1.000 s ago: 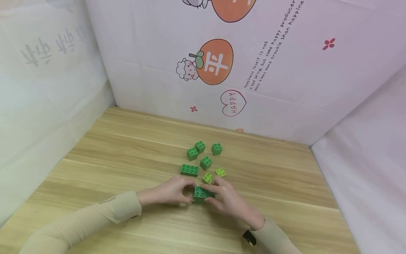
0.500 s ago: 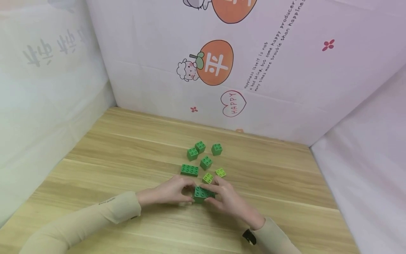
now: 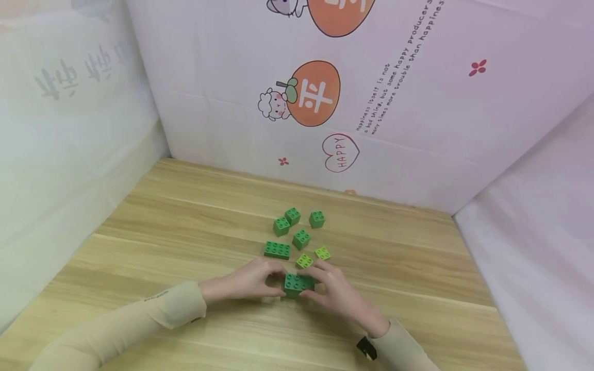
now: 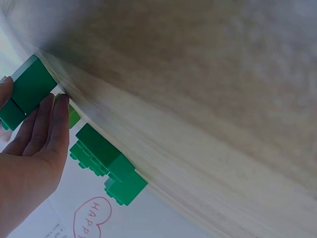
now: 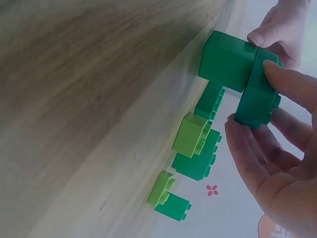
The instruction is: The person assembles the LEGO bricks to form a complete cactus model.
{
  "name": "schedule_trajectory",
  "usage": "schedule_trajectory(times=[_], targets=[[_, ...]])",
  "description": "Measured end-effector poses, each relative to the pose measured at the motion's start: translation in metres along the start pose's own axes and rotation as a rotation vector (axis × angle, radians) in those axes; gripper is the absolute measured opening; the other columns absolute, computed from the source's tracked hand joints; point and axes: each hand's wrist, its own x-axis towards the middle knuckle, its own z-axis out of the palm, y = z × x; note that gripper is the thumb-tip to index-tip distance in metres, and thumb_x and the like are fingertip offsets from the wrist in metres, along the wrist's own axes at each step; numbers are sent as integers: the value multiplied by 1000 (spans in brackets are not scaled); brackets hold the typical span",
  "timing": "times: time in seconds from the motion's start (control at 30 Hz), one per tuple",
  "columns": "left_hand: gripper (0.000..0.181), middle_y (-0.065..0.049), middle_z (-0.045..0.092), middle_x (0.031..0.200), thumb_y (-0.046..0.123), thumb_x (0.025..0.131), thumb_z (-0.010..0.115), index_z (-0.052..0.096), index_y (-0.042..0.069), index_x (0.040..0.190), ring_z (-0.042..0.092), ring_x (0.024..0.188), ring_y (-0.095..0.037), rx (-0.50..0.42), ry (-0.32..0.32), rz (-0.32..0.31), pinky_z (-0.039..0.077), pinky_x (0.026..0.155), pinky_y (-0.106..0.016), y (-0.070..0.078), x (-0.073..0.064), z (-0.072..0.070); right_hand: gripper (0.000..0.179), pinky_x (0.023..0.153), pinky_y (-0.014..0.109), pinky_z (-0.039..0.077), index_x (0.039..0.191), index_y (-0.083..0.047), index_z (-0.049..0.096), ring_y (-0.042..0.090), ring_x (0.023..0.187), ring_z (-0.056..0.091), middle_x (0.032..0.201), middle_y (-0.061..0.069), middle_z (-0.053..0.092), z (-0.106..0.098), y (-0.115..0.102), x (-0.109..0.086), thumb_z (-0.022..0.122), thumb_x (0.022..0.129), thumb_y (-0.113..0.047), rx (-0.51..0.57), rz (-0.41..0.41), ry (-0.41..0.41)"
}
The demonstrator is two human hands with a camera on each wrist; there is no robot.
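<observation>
Both hands meet at a small stack of two green toy building bricks at the front middle of the table. The upper brick (image 5: 255, 94) is wide, has its studs up and juts out past the lower brick (image 5: 225, 62). My left hand (image 3: 252, 279) grips the left end of the stack between thumb and fingers. My right hand (image 3: 341, 296) pinches the upper brick at its right end, thumb at the front and fingers behind. Just beyond the fingers lie two lime bricks, one closer (image 3: 304, 261) and one to its right (image 3: 322, 253).
Behind the hands, a long green brick (image 3: 277, 250) lies flat with studs up. Several square green bricks (image 3: 301, 238) stand farther back on the wooden table (image 3: 209, 206). White printed cloth (image 3: 223, 103) walls off the back and both sides.
My right index finger has drawn back slightly, baring more studs of the upper brick. Left hand, stack and loose bricks stay in place.
</observation>
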Motion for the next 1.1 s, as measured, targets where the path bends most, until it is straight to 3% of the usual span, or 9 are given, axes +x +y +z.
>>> schedule_trajectory(times=[0.23, 0.4, 0.6, 0.83, 1.1], targets=[[32, 3, 74, 110, 27, 85, 77, 71, 12, 113, 66, 101, -6, -5, -3, -19, 57, 90, -21, 1, -1, 0, 38, 84, 23, 61, 113, -10, 70, 12, 96, 68, 107, 1, 69, -2, 1, -1, 81, 80, -24, 52, 76, -4], [31, 3, 74, 109, 27, 85, 77, 71, 12, 112, 66, 101, -7, -7, -3, -20, 57, 90, -22, 2, -1, 0, 28, 79, 24, 63, 110, -5, 70, 16, 89, 69, 101, 6, 71, -6, 5, 1, 76, 87, -21, 116, 83, 40], [32, 1, 74, 110, 27, 85, 77, 70, 11, 112, 67, 101, -9, -8, -2, -19, 57, 89, -22, 0, -1, 0, 24, 78, 17, 60, 110, -3, 70, 17, 90, 72, 102, 9, 74, -7, 16, 7, 73, 89, -13, 180, 202, 80], [33, 0, 74, 110, 27, 84, 78, 70, 11, 112, 67, 102, -10, -9, -5, -17, 58, 90, -23, -1, -1, 1, 27, 78, 24, 63, 112, -4, 69, 20, 90, 72, 105, 11, 74, -5, 26, 12, 74, 87, -13, 186, 306, 80], [31, 1, 74, 108, 26, 85, 78, 71, 11, 111, 67, 100, -10, -23, -5, -8, 58, 88, -22, -1, 0, 1, 29, 79, 30, 63, 112, -6, 69, 19, 90, 72, 104, 10, 75, 0, 35, 16, 75, 85, -13, 158, 360, 58]])
